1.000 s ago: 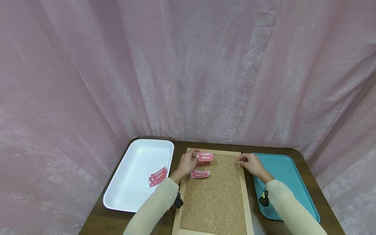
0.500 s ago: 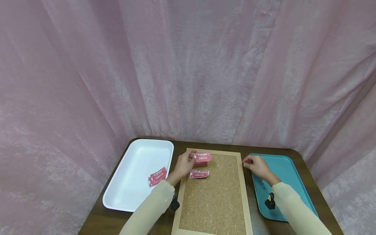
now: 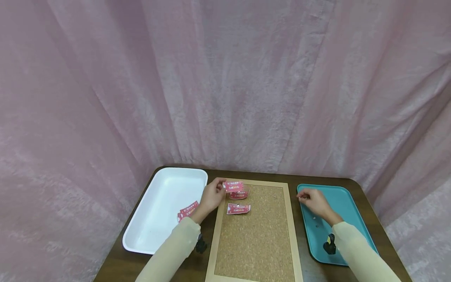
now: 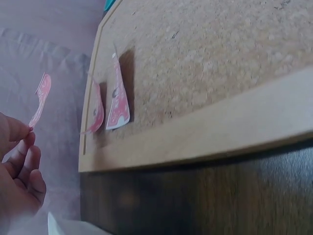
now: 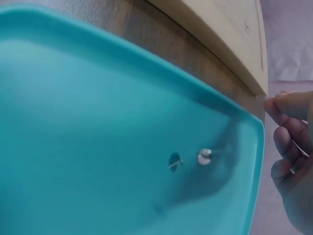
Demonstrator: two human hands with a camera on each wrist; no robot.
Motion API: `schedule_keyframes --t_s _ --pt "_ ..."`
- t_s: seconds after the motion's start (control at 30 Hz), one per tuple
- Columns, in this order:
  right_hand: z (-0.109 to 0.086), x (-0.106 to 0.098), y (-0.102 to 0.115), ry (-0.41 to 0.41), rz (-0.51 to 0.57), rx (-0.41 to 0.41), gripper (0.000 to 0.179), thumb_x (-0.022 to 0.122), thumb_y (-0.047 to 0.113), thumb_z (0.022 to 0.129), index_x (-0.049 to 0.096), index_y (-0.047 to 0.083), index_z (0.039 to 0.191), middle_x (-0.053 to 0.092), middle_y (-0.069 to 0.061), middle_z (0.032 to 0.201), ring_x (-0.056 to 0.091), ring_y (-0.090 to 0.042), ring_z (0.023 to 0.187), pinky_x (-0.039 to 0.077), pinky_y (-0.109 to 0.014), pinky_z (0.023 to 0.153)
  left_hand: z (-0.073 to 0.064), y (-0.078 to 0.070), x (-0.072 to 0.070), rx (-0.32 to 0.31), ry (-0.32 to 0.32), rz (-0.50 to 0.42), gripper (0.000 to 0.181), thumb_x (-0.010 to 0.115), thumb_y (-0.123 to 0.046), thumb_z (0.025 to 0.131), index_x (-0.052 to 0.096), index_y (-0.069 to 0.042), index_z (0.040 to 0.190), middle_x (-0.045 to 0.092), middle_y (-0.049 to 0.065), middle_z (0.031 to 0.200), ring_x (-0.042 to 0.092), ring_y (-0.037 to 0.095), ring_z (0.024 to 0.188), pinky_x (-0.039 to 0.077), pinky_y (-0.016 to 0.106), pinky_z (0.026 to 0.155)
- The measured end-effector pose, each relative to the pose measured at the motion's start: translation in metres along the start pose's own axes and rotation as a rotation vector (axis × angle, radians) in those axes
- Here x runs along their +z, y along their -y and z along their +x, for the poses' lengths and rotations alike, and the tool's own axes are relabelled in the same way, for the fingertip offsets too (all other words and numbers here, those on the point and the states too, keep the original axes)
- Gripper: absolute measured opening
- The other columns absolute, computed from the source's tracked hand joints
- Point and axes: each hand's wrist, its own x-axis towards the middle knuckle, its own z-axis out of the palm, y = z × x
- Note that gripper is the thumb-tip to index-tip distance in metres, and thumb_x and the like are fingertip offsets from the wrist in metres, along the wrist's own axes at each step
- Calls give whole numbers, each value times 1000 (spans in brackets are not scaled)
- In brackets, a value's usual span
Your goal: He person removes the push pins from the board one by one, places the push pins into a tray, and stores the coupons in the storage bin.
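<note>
1 pink coupon, printed with a "50", is pinched between the thumb and forefinger of the left hand; it hangs in the air over the far left corner of the wood-framed corkboard, and the left wrist view shows it curved and clear of the cork. 2 more coupons are on the board, near its left side: the upper pinned coupon and the lower pinned coupon, both curling, with edges raised off the cork.

The right hand is above the far left corner of the teal tray, thumb and forefinger tips together and the other fingers bent; I cannot tell whether a small thing sits between the tips. 2 thumbtacks lie apart in that tray: 1 tack shows a shiny round head, and the other tack a thin shaft.

Left of the board, a white tray holds at least 2 overlapping coupons, partly hidden by the left forearm. All stand on a dark wooden table before a pink curtain.
</note>
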Motion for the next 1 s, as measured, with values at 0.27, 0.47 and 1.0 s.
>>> schedule_keyframes --t_s 0.27,0.47,1.0 --pt "-7 -7 -10 -24 -18 23 11 71 0 96 77 -2 105 77 -12 97 71 -26 89 56 -35 73 -2 10 -20 -26 -34 -21 33 65 -2 100 67 -8 133 66 1 89 53 9 69 44 25 62" --pt "-12 -12 -13 -22 -18 49 11 70 1 97 76 -3 105 76 -11 96 70 -25 89 57 -38 73 -7 13 -31 -82 -16 -50 36 64 -3 101 65 -8 136 67 2 92 56 11 73 47 26 64" --pt "-23 -13 -25 -41 -55 62 10 71 0 95 77 -2 102 77 -13 96 69 -23 86 54 -35 71 -16 23 -55 -128 -56 33 37 68 -6 99 66 -8 136 70 5 94 58 11 71 47 26 62"
